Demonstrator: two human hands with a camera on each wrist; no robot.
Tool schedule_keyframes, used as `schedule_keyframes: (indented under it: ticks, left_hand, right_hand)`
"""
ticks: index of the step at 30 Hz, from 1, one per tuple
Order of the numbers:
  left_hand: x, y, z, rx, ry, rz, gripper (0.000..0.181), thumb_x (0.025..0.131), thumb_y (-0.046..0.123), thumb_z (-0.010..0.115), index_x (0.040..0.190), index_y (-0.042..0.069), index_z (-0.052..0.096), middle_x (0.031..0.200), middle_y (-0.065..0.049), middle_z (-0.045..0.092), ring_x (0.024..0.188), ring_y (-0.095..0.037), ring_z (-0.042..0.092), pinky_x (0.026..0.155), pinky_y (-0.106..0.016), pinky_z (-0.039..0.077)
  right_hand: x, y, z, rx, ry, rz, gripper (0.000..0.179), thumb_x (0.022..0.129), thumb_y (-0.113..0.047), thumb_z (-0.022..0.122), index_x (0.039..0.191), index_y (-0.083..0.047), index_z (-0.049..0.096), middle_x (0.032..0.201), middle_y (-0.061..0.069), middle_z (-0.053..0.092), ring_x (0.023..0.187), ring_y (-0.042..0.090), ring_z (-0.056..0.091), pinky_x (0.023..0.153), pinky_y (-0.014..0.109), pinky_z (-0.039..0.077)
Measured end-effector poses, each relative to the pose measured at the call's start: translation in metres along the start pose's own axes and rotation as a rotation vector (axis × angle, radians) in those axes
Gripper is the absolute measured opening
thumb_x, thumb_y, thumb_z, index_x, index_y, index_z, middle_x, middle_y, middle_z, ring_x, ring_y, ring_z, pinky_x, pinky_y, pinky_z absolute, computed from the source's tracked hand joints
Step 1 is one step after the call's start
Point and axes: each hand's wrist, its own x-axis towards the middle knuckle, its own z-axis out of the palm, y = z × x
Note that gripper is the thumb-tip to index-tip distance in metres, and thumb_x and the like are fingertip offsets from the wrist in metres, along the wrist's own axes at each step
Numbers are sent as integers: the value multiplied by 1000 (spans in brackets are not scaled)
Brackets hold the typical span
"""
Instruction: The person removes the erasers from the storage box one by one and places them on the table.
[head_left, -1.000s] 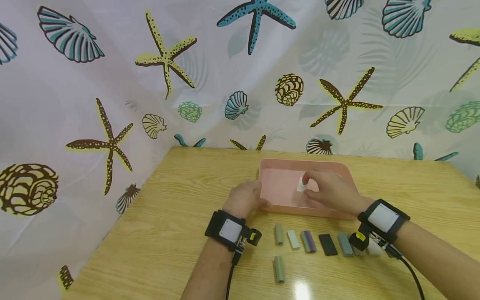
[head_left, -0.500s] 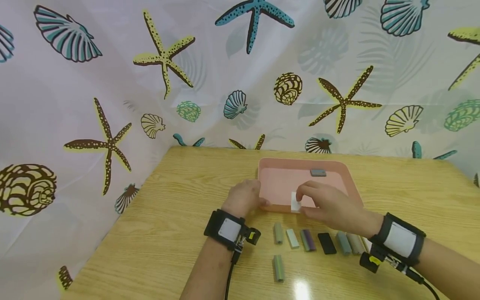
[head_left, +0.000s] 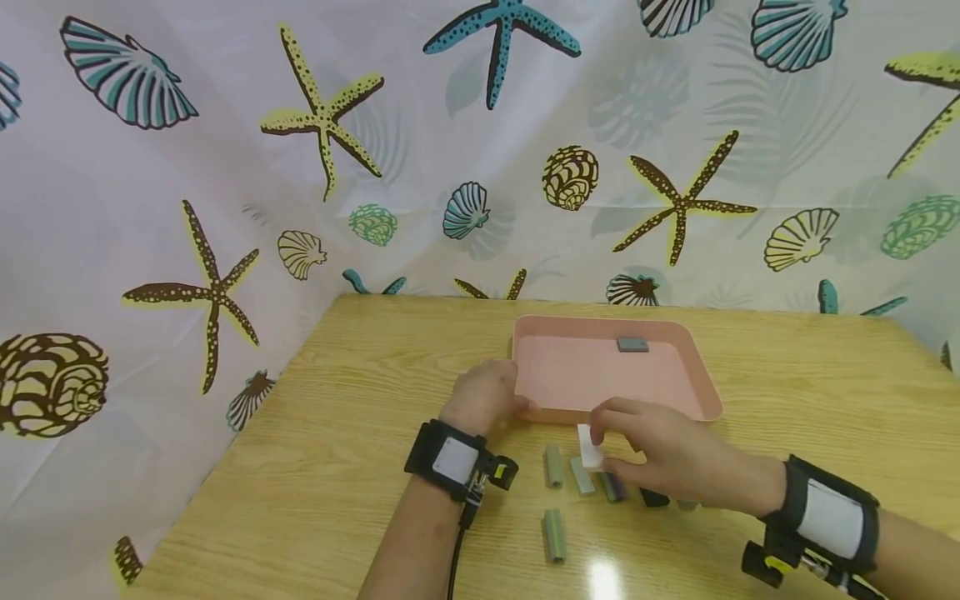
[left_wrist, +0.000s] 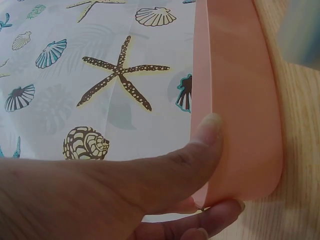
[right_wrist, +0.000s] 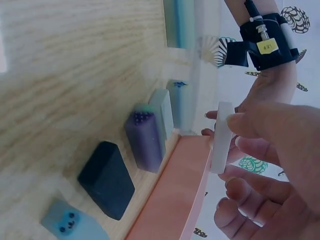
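A white eraser is pinched between the thumb and fingers of my right hand, just in front of the pink tray. In the right wrist view the same slim eraser stands on edge in the grip, above the tray's wall. My left hand grips the tray's left front corner, with its thumb on the wall in the left wrist view. Inside the tray, near the back, lies a grey eraser.
In front of the tray stretches a row of erasers: green, pale, purple-and-green, black. My right hand hides the row's right end. Nearer lies a striped green eraser. A patterned cloth hangs behind the table.
My right hand has brought the white eraser from inside the tray, over its front rim, toward me. This uncovered the grey eraser. The left hand has kept its hold.
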Motion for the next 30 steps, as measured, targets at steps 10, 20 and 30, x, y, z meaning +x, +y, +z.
schedule_keyframes:
  ticks: [10,20,30]
  left_hand:
    - [-1,0,0,-29,-1,0,38,76,35,73,96,8,57,76,-4,55,66,-17,49,54,-28,37]
    - [-2,-1,0,-22,10,12,37,76,35,73,94,7,57,75,-4,53,65,-17,48,53,-27,36]
    - [-2,1,-1,-10,0,-3,39,76,36,73,96,7,57,76,-5,54,65,-17,48,52,-27,36]
  right_hand:
    - [-13,-12,10,98,-86,-55,30,76,-15,71,96,-25,52,102,-12,50,79,5,49,67,16,40]
    - [-21,-23,23,135,-142,-90,31,73,-19,73,94,-26,52,103,-13,50,84,3,51,71,12,40]
    - [-24,-28,25,173,-281,46,27,76,-29,74,96,-28,56,104,-14,50,86,3,50,71,23,46]
